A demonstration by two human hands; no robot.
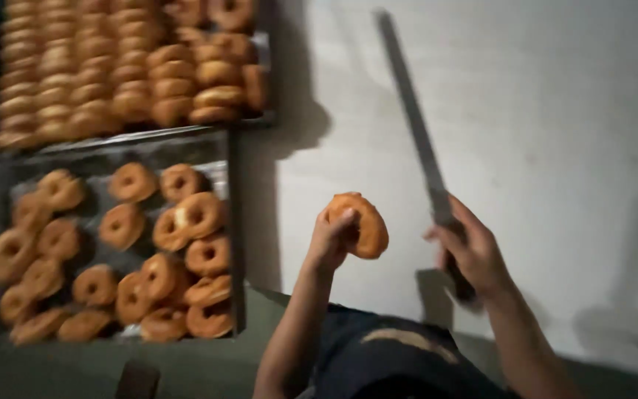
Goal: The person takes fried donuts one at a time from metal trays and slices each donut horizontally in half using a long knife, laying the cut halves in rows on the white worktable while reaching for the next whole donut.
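Closest in, at the bottom edge: dark trousers with a pale streak across the lap, both bare forearms rising from them. Just above, left hand (331, 240) closed around a ring doughnut (358, 224), fingers clamped on its left side, thumb tucked behind; doughnut held upright in the air, tilted slightly, over the pale floor (555, 148) and between the two hands. Golden-brown crust, darker along the right rim, lighter at the top; hole mostly hidden by the grip and the blur. Just to the right, a little apart from the doughnut, right hand (469, 255) wrapped tight around the dark handle of a long knife (415, 125), grey blade slanting up and left toward the top of the view, clear of the doughnut. Off to the left, on the floor, a near metal tray (234, 236) lined with shiny foil, holding a loose single layer of ring doughnuts (123, 251), most lying flat, some overlapping, one showing a pale patch on its rim. Farther back, touching the near tray's top edge, a second tray (266, 74) packed with doughnuts (112, 66) stood on edge in tight rows, far fuller than the first. Beyond, a dark shadow cast across the pale floor.
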